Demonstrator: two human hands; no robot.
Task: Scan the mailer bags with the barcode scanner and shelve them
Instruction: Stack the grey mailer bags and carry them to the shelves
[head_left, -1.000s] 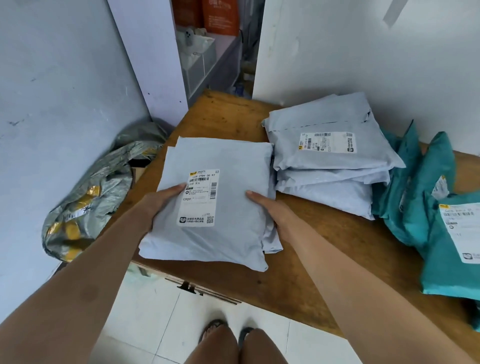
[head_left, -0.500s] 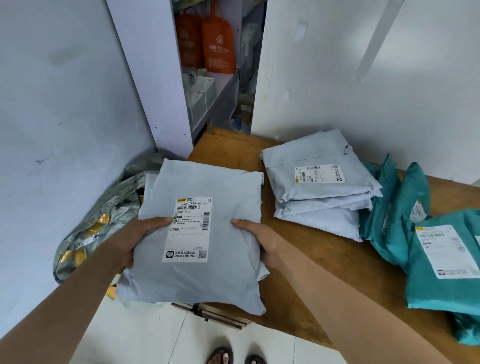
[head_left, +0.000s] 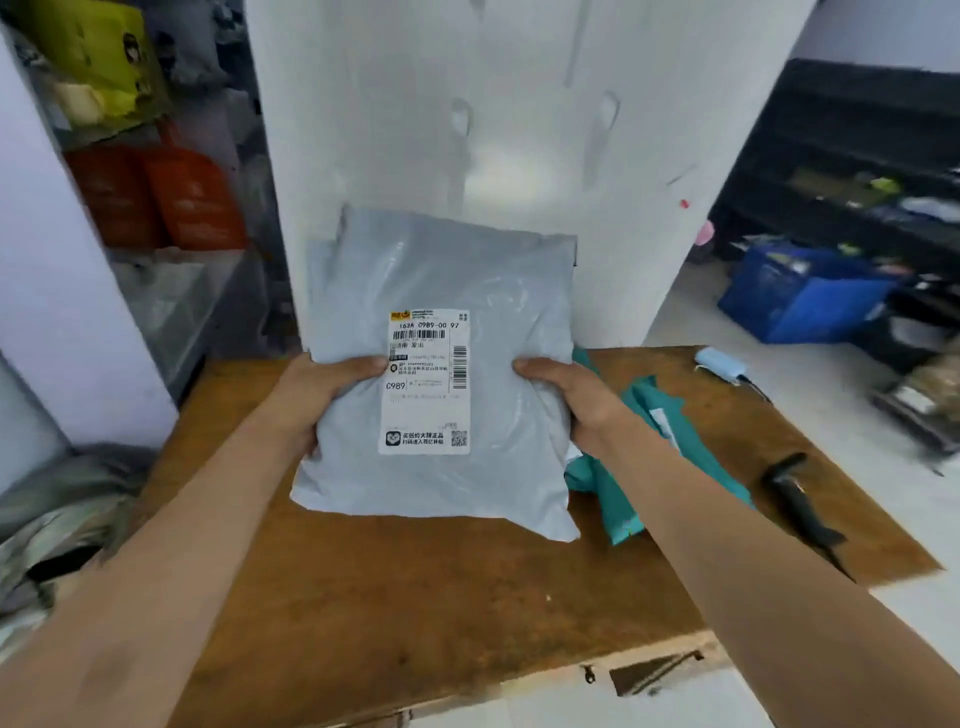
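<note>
The grey mailer bag (head_left: 498, 322) is held up above the wooden table (head_left: 415, 597). Its glossy plastic is creased, and a white label (head_left: 427, 382) with barcodes, a QR code and "0989" faces out. The left hand (head_left: 317, 395) grips its left edge with the thumb curled across the front, and the right hand (head_left: 576, 400) grips the right edge the same way. Teal mailers (head_left: 623, 499) and a black barcode scanner (head_left: 800, 504) lie on the table.

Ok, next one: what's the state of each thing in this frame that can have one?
Grey mailer bag: held up above the table, label facing the camera.
Left hand: grips the bag's left edge.
Right hand: grips the bag's right edge.
Teal mailer bags: lying on the table, partly hidden behind the grey bag.
Barcode scanner: lying on the table, untouched.
</note>
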